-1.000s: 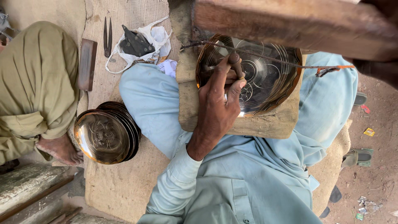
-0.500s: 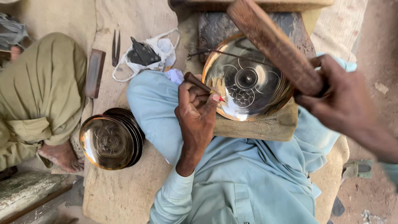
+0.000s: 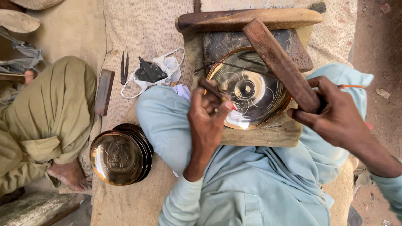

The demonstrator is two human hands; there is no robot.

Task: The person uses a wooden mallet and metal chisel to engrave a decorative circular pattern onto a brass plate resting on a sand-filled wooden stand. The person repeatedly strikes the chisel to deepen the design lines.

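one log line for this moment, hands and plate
left hand: holds chisel on brass plate | right hand: holds wooden mallet above plate | plate on wooden block | plate stack beside knee

Ground here is just packed dirt [image 3: 377, 50], brownish with a few scraps of litter on it, and over it lies a coarse burlap mat [image 3: 142, 33] that takes up most of the middle. Light is flat, soft daylight, no hard shadows anywhere. Bottom left there's a weathered grey wooden beam [image 3: 29, 209] lying on the ground, and a pale cloth bundle [image 3: 21, 19] sits up in the top left corner.
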